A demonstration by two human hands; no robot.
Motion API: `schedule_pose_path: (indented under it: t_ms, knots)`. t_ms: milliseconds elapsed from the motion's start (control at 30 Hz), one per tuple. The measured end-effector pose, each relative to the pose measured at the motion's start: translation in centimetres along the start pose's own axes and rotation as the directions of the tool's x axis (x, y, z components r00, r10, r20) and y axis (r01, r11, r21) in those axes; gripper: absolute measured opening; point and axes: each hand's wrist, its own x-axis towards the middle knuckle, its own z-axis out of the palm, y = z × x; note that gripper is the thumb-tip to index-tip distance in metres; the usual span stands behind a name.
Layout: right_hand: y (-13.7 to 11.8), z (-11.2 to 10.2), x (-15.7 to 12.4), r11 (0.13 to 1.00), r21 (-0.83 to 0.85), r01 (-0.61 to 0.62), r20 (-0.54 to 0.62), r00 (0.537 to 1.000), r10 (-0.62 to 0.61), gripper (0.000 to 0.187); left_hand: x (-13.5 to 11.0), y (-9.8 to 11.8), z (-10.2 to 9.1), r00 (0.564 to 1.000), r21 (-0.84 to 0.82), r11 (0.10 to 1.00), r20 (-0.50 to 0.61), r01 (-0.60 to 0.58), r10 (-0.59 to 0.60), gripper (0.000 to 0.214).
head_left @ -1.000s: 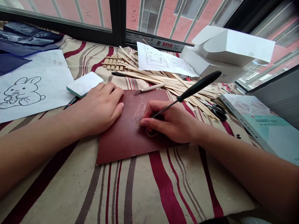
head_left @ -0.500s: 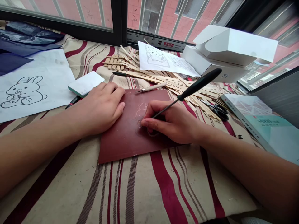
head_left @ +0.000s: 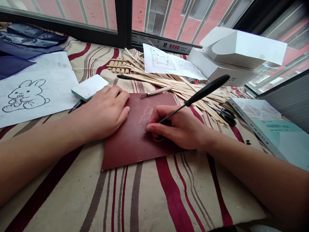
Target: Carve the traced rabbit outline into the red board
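A reddish-brown board point(head_left: 127, 145) lies on the striped cloth, with a pale rabbit outline point(head_left: 146, 115) scratched into its surface. My right hand point(head_left: 177, 125) rests on the board and pinches a carving tool point(head_left: 205, 91) by its thin metal shaft; the black handle slants up to the right. Fingers hide the tool's tip, which is at the drawing. Over the board's upper left corner, my left hand point(head_left: 108, 111) lies with its fingers loosely bent and holds nothing. A second tool with a pale handle point(head_left: 159, 91) lies at the board's far edge.
On the left is a paper with a rabbit drawing point(head_left: 26, 96), beside a small white-topped block point(head_left: 89, 87). Thin wooden strips point(head_left: 154, 79), black scissors point(head_left: 228, 116) and a white box point(head_left: 231, 61) are farther back. A book point(head_left: 272, 125) lies at right.
The carving tool's handle end has dipped very slightly, while the right hand keeps its place at the drawing. My left hand stays on the board's corner. The view has shifted a little.
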Motion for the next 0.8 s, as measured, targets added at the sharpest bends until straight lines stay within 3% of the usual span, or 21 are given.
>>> schedule_pose_path:
  t_ms: [167,567,800]
  knots:
    - [-0.06,0.07,-0.02,0.997,-0.071,0.001,-0.026,1.0,-0.003,0.016,0.04,-0.02,-0.07,1.0,0.002,1.0,0.022,0.018,-0.018,0.055]
    - [0.03,0.05,-0.11,0.999,-0.053,0.005,-0.032,0.999,-0.006,0.015,0.09,0.29,-0.45,0.999,-0.005,1.0,0.048,0.024,-0.023,0.054]
    - [-0.05,0.0,-0.14,0.996,-0.084,-0.002,-0.032,0.999,-0.001,0.016,0.09,-0.07,-0.09,1.0,-0.007,1.0,0.015,0.005,-0.005,0.055]
